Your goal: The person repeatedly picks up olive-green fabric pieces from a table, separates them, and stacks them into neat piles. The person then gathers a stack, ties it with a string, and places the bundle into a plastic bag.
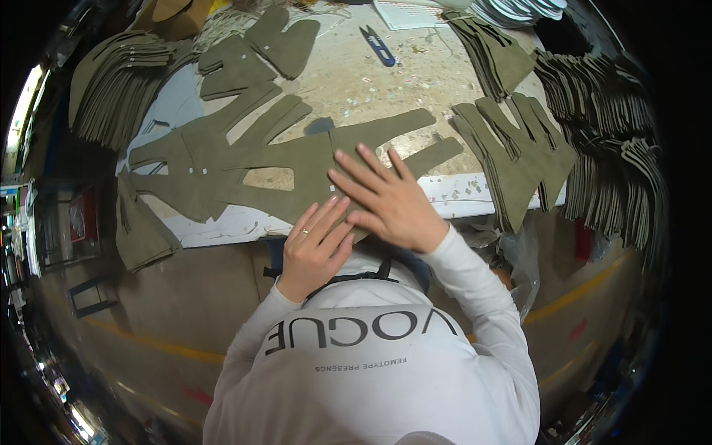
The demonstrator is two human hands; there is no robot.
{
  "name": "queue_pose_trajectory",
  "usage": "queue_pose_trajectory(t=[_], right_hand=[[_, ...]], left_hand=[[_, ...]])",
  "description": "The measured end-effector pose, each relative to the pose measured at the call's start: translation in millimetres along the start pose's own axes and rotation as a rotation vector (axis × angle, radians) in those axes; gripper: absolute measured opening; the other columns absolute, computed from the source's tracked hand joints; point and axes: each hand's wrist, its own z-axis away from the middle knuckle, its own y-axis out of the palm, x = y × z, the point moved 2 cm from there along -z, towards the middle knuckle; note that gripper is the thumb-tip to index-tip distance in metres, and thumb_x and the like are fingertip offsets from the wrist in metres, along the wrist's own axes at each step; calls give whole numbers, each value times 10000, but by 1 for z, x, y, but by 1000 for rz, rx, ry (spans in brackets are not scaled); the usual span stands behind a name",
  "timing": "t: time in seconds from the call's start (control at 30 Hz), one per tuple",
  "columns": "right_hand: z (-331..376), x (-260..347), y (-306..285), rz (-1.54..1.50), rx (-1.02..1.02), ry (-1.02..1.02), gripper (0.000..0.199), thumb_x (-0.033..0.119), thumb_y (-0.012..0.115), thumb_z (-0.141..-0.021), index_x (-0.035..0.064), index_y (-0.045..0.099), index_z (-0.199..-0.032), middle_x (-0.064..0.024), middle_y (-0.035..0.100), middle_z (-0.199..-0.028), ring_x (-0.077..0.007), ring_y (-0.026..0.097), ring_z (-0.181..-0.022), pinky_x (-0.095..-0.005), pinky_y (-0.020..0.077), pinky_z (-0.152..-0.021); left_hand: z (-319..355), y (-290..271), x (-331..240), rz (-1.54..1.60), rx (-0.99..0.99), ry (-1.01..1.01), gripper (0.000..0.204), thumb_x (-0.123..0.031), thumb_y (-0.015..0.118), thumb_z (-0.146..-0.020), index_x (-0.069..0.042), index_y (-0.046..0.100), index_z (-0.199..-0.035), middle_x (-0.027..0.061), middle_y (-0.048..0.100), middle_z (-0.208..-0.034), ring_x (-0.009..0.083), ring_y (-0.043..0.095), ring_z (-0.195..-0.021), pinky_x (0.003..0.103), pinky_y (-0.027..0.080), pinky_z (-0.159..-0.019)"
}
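An olive-green cut fabric piece (304, 152) with long strips lies flat across the table in front of me. My right hand (393, 200) rests on its right part, palm down, fingers spread. Just left of it, my left hand (319, 241) lies at the near edge of the same cloth with its fingers stretched out; one finger wears a ring. Another olive piece (189, 167) spreads to the left and meets the first one. Small pale stickers mark both. What is under my palms is hidden.
Thread snips (380, 48) with blue handles lie at the far middle of the worn table (341, 78). Stacked olive pieces stand at the far left (119, 89), right (519, 148) and far right (608, 104). A folded stack (144, 230) overhangs the near left edge.
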Motion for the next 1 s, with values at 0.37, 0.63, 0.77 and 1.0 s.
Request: queue_pose_trajectory(t=[0.37, 0.63, 0.77, 1.0], right_hand=[[17, -79, -48, -287, -402, 404, 421, 240, 535, -980, 122, 527, -1384, -144, 448, -1471, -330, 482, -1311, -422, 399, -1056], [13, -78, -101, -338, -582, 424, 191, 49, 562, -966, -45, 697, -1062, -90, 700, -967, -147, 667, -935, -250, 503, -832], [-73, -88, -99, -363, -642, 83, 154, 50, 644, -907, 3, 715, -1034, -67, 729, -936, -114, 683, -855, -234, 517, -777], [-216, -73, -19, -176, -309, 10, 209, 195, 735, -775, 97, 732, -959, -123, 690, -923, -300, 660, -919, -395, 541, -791]], left_hand=[[-4, -9, -1, 153, 5, -52, 328, -34, 671, -794, -56, 704, -1119, 117, 654, -1236, 306, 614, -1170, 440, 476, -985], [-33, -109, 55, 25, -329, -341, 148, -33, 650, -865, -34, 735, -985, 115, 732, -965, 237, 704, -862, 306, 532, -785], [-88, -146, 115, -163, -341, -333, 118, -98, 673, -867, -31, 733, -944, 126, 731, -900, 235, 713, -855, 300, 528, -777], [-164, -104, 215, -99, 133, -191, 353, -147, 813, -689, -103, 734, -1031, 121, 700, -1030, 302, 673, -954, 346, 523, -861]])
